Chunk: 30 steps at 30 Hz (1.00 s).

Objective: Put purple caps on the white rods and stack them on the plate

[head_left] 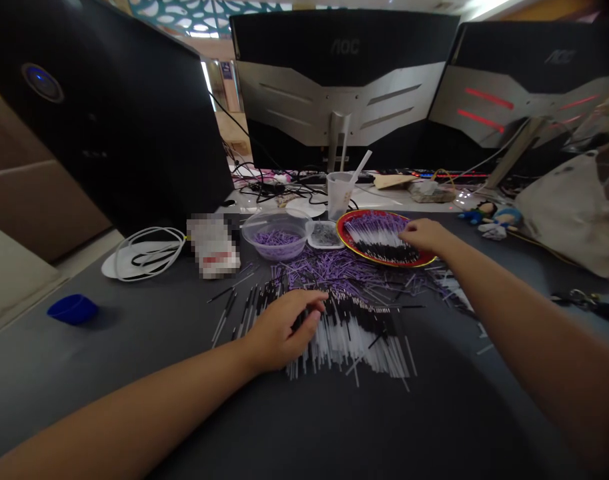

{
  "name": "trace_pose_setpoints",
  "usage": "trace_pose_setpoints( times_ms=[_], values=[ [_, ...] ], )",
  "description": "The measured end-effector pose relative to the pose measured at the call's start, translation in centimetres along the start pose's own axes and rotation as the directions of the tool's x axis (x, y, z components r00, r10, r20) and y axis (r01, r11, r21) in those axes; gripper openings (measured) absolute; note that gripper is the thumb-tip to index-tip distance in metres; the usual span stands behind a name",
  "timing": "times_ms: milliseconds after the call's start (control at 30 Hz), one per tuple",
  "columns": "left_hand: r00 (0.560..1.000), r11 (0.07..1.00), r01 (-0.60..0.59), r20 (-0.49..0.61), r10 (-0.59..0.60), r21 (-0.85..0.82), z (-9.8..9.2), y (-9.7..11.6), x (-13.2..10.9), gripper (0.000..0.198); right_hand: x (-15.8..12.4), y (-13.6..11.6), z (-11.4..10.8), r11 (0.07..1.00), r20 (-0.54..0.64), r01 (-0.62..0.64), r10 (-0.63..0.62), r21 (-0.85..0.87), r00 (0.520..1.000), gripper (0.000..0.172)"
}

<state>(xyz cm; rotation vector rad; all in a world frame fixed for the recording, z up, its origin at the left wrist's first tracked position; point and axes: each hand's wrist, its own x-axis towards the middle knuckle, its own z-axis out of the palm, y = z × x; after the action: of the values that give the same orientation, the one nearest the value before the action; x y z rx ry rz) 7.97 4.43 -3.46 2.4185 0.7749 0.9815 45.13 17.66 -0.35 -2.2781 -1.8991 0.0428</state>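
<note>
Head view: L hand (pixel 279 330) curled, about half closed, fingertips (pixel 319 295) down on the black-tipped ends of a fanned bundle of thin white sticks (pixel 349 347). Bundle lies under & to the right of the palm, long axis roughly fore-aft, black ends on far side. L hand much nearer to it than R. Can't tell if pinching any or just resting on them. R hand (pixel 419 235) fingers loosely together, at right side of a red plate w/ gold rim (pixel 345 237), tips on/just over sticks lined up on it (pixel 379 233); no clear hold, can't tell. Loose purple sticks (pixel 334 273) between the hands, glass bowl of purple sticks (pixel 275 245) ahead & left of L hand.
</note>
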Motion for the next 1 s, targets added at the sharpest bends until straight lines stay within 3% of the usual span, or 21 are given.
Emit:
trace_pose_setpoints(
  times_ms=[167,467,633,733,833,1000],
  values=[
    [0.998,0.997,-0.069,0.011,0.068,0.031,-0.1,0.2,0.2,0.021,-0.9,-0.9,0.6,0.997,0.108,0.069,-0.064,-0.045,0.992,0.020],
    [0.994,0.986,-0.100,0.058,0.092,0.135,-0.5,0.9,0.2,0.022,-2.6,-1.9,0.3,0.993,0.028,0.079,-0.077,-0.088,0.997,0.031],
    [0.992,0.904,0.023,0.105,-0.075,0.426,-0.9,1.3,0.8,0.019,-8.0,-4.6,-1.1,0.979,0.034,0.201,-0.200,-0.029,0.979,0.029],
    [0.978,0.822,0.099,0.096,-0.183,0.561,-1.0,1.4,1.0,0.023,-12.3,-6.2,-1.7,0.943,0.183,0.331,-0.334,0.045,0.925,0.020],
    [0.965,0.788,0.122,0.115,-0.237,0.604,-0.8,1.3,0.9,0.027,-15.5,-6.6,-1.5,0.943,0.280,0.333,-0.324,0.018,0.903,0.013],
    [0.956,0.811,0.132,0.143,-0.256,0.570,-0.3,1.0,0.7,0.025,-16.5,-5.7,-0.7,0.935,0.246,0.353,-0.352,0.045,0.903,0.013]
  ],
)
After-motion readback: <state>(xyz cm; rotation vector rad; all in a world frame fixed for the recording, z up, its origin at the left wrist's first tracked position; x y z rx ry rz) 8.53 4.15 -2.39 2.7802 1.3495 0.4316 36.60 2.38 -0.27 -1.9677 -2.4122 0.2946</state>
